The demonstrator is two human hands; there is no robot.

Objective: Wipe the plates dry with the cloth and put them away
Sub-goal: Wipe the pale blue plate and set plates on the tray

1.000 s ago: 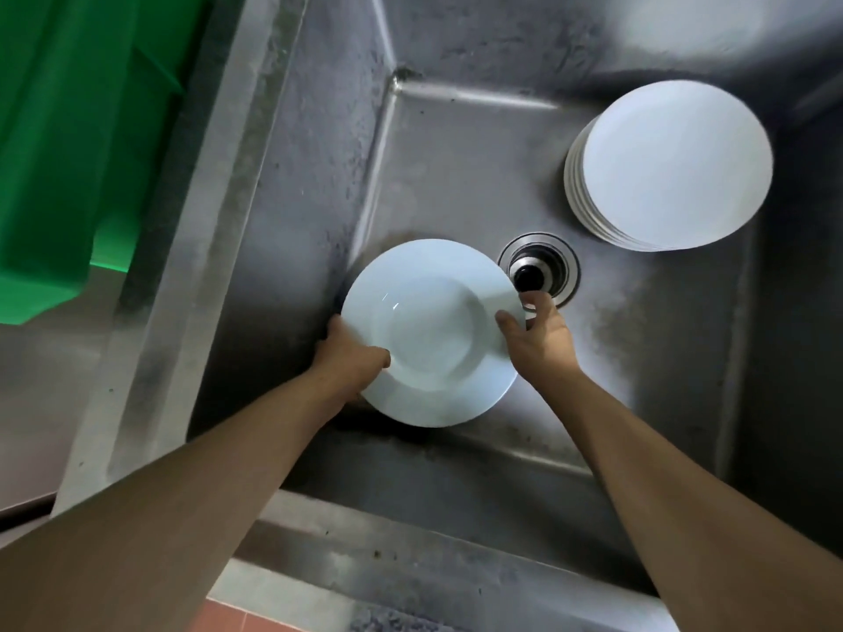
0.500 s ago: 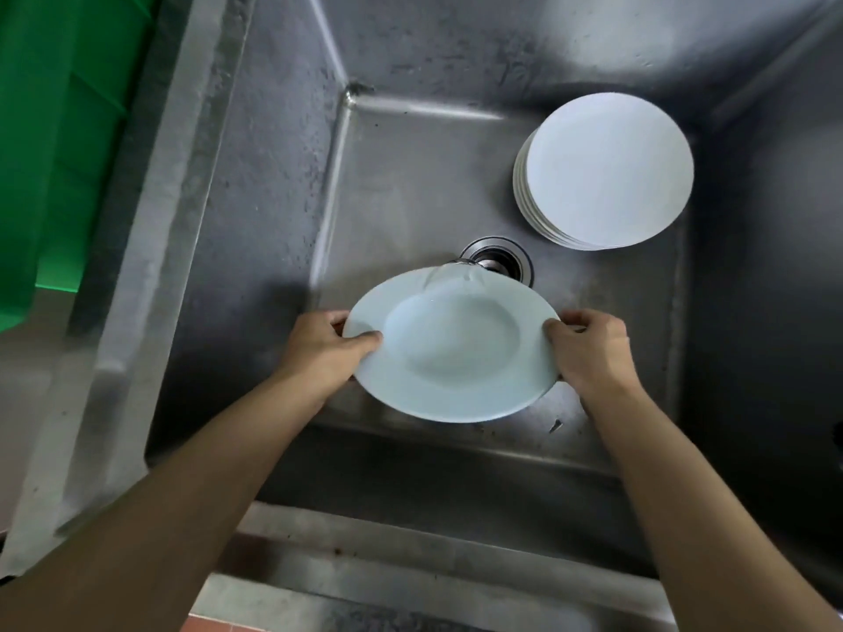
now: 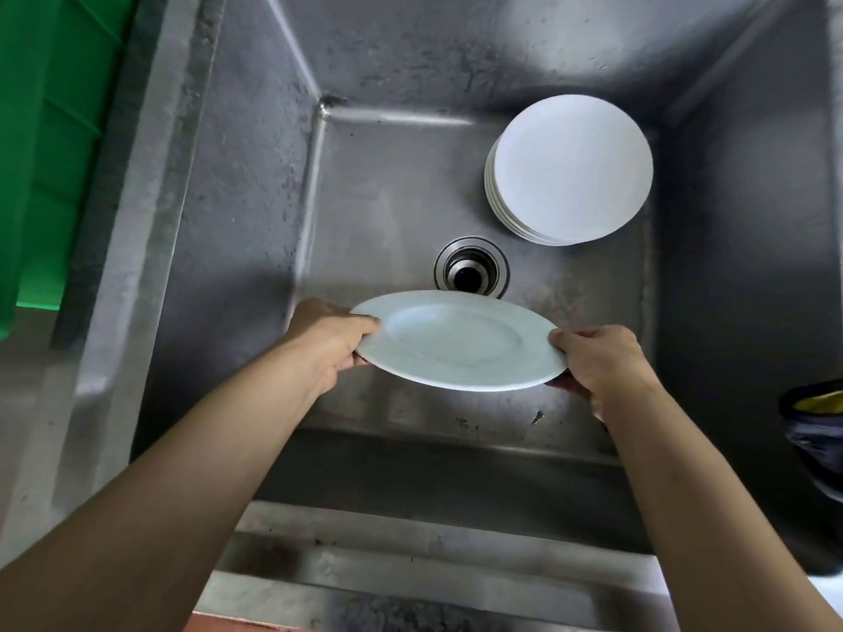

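1. A white plate point(image 3: 458, 342) is held above the floor of a stainless steel sink point(image 3: 365, 198), just in front of the drain point(image 3: 471, 269), whose near edge it overlaps in this view.
2. The plate faces up, its shallow well towards the camera, and lies close to level, with its far rim slightly raised; it appears as a flattened oval whose long axis runs left to right between the two hands.
3. The left hand point(image 3: 326, 342) grips the plate's left rim, thumb on top and fingers curled beneath.
4. The right hand point(image 3: 593, 362) grips the right rim the same way, thumb on the upper face.
5. A stack of white plates point(image 3: 570, 168) rests in the sink's far right corner, well apart from the held plate.
6. A green bin point(image 3: 50, 143) stands to the left of the sink.
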